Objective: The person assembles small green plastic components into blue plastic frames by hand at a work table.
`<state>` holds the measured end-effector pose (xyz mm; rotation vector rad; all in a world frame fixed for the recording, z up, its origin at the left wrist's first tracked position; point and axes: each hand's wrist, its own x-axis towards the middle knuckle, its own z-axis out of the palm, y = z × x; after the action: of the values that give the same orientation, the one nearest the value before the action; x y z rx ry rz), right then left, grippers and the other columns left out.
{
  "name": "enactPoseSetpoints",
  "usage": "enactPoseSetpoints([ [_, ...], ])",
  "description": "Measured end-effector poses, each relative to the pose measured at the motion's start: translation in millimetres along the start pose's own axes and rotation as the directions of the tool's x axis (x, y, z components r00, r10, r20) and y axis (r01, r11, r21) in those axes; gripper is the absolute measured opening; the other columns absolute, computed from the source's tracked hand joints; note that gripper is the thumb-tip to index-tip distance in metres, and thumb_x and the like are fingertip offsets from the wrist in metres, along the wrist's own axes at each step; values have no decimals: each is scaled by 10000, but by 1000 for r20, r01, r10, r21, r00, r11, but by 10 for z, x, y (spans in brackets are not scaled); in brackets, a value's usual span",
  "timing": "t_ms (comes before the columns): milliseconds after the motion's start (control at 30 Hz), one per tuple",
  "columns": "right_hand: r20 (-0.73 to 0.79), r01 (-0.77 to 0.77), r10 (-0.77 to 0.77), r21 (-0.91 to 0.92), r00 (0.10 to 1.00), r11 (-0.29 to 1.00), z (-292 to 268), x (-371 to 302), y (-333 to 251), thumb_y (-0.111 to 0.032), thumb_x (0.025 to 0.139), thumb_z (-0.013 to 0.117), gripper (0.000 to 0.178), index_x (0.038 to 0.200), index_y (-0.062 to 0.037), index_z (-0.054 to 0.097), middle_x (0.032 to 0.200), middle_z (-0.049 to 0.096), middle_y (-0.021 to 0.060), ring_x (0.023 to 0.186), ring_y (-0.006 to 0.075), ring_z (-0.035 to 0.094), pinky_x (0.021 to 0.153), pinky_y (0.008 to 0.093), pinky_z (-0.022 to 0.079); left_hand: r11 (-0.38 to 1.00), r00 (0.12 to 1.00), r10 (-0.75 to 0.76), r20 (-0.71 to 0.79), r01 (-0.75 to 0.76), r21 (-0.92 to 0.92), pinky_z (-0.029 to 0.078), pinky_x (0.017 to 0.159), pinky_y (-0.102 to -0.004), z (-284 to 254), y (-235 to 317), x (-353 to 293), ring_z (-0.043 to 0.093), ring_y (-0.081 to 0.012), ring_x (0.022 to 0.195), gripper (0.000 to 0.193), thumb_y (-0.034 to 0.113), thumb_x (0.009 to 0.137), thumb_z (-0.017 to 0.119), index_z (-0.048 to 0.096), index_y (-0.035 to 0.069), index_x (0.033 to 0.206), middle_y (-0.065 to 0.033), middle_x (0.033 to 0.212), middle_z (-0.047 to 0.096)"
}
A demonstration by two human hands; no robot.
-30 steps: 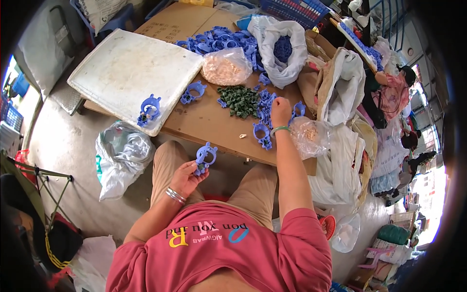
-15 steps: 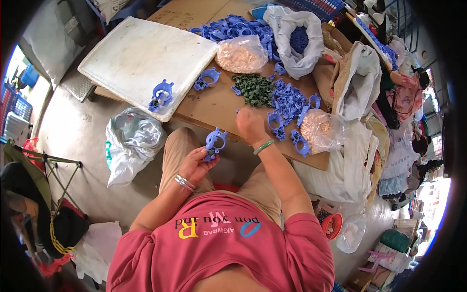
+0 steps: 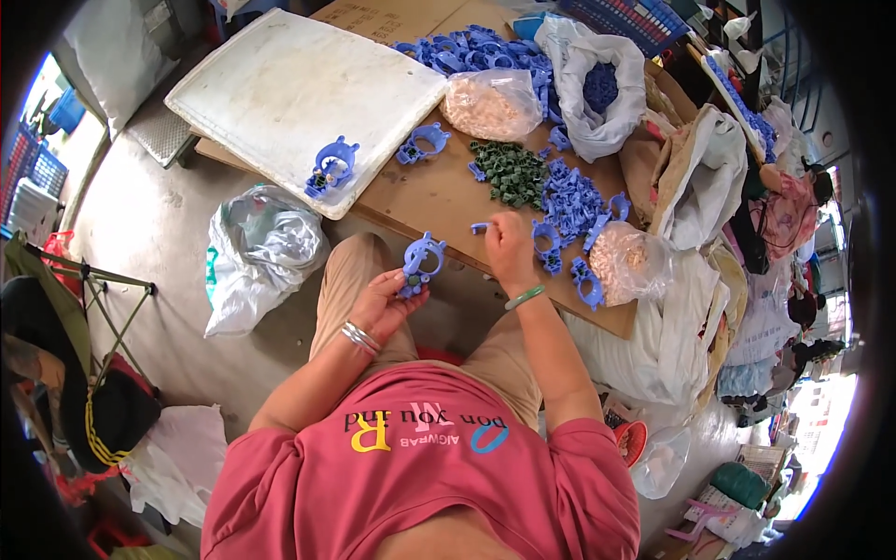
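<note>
Between the fingers of my left hand, over my lap, is a blue plastic ring-shaped part with small ears. A dark green piece shows near its lower end. My right hand is closed at the front edge of the cardboard-covered table. A small blue plastic piece juts out at the left of its fingertips. Just beyond lie a heap of dark green small parts and a heap of small blue parts. Several blue ring parts lie right of that hand.
On the left, a white board bears another ring part. Farther back are a pile of blue rings, a bag of peach-coloured pieces and an open white sack. A second peach-filled bag stands right; a plastic bag sits on the floor.
The whole view has shifted, so the table appears farther right. The small blue piece at my right fingertips shows more plainly. My left hand still holds the ring part, now slightly turned.
</note>
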<state>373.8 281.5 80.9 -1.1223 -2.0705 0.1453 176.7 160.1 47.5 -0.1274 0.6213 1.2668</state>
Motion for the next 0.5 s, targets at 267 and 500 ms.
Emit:
enactPoseSetpoints([
  [267, 211, -126, 172, -216, 962, 968, 133, 191, 82, -177, 764, 567, 128, 773, -50, 577, 652, 556, 176, 665, 363, 546, 577, 444, 434, 1000, 1000, -5, 13, 5, -26, 460, 841, -473, 43, -20, 7, 525, -319, 907, 148, 31, 865, 463, 465, -19, 1003, -156, 987, 510],
  [500, 323, -615, 541, 198, 776, 764, 112, 169, 61, -85, 753, 573, 253, 979, 29, 560, 611, 548, 94, 570, 198, 550, 525, 322, 459, 1000, 999, 10, 40, -9, -17, 437, 881, -481, -3, -15, -4, 520, -322, 941, 189, 58, 869, 468, 456, -13, 1044, -166, 1027, 505],
])
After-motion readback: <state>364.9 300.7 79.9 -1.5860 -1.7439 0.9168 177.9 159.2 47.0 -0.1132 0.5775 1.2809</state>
